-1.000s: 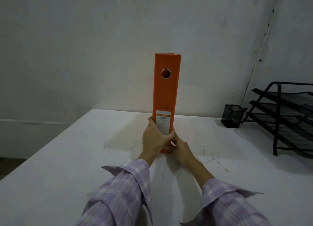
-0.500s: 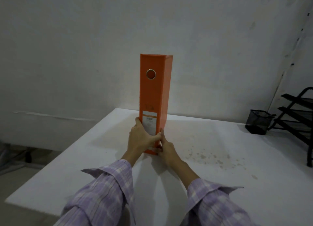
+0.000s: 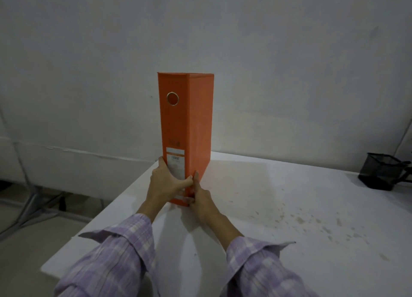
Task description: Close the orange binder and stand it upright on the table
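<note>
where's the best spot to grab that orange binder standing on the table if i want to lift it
Probably the tall orange lever-arch binder is best taken at mid-height across its narrow spine, coming from the near side, thumb on one cover and fingers on the other. It stands upright with the spine facing you, and both hands, left hand and right hand, grip low down only.

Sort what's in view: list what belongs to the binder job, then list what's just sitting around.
Job:
orange binder, closed, upright
left hand, gripping its base
right hand, gripping its base
white table

Lying about:
black mesh pen cup, far right
</note>
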